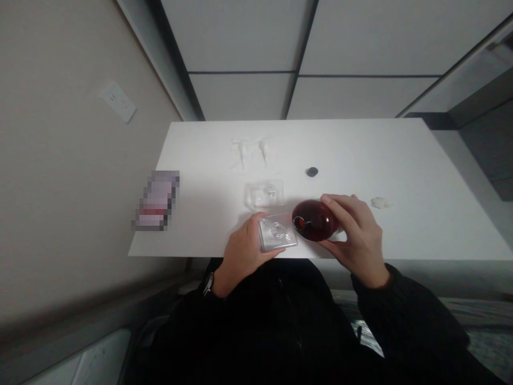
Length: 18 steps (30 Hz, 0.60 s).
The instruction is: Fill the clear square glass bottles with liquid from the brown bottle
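Note:
My left hand [244, 246] is closed around the edge of a clear plastic box [277, 233] with a raised round ring on its top face. A glossy dark red rounded object [315, 220] is gripped by my right hand [356, 235], its fingers and thumb around the right end. Its left end, marked by a small ring-shaped spot, comes close to the box's right side; whether they touch I cannot tell. Just behind the held box, a second clear plastic box [269, 192] with a similar ring lies on the white table [200, 224].
Two small whitish pieces in clear wrapping, one a wrapped piece [242, 154] and one a pale piece [263, 152], lie farther back. A small dark oval piece [312, 171] sits behind the red object. Crumpled pale material [380, 202] lies right; a blurred-out item [157, 200] lies left.

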Each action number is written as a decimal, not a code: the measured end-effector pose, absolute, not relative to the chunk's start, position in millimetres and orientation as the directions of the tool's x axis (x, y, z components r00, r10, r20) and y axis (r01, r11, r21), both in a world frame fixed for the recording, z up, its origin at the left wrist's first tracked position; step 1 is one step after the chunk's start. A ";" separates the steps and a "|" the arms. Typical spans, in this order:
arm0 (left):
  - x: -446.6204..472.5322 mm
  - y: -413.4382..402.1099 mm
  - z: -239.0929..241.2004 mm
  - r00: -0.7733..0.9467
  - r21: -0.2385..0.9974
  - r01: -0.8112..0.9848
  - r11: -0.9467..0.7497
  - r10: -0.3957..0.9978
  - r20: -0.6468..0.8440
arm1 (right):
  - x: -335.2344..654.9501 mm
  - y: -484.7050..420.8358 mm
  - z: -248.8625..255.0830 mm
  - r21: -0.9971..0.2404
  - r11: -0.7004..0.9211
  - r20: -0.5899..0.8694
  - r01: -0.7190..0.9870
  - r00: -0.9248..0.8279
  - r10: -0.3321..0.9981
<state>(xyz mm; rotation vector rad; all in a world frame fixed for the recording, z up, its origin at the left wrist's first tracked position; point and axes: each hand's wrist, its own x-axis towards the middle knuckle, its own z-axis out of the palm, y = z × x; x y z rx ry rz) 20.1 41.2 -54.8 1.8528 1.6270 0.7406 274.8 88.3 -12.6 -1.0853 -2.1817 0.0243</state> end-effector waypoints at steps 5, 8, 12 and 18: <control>20.8 41.5 -55.1 0.110 0.723 0.682 -0.111 0.993 0.049 | 273.5 88.2 -12.5 -0.296 0.653 0.575 0.697 -0.416 0.705; 21.0 41.6 -54.3 0.110 0.720 0.686 -0.105 0.993 0.040 | 272.8 88.5 -11.8 -0.291 0.662 0.586 0.690 -0.419 0.694; 20.8 41.9 -53.4 0.112 0.723 0.683 -0.098 0.993 0.029 | 272.6 89.7 -11.7 -0.293 0.659 0.596 0.692 -0.407 0.692; 20.8 42.0 -54.4 0.122 0.729 0.674 -0.118 0.991 0.047 | 272.8 90.8 -12.1 -0.273 0.663 0.596 0.697 -0.419 0.685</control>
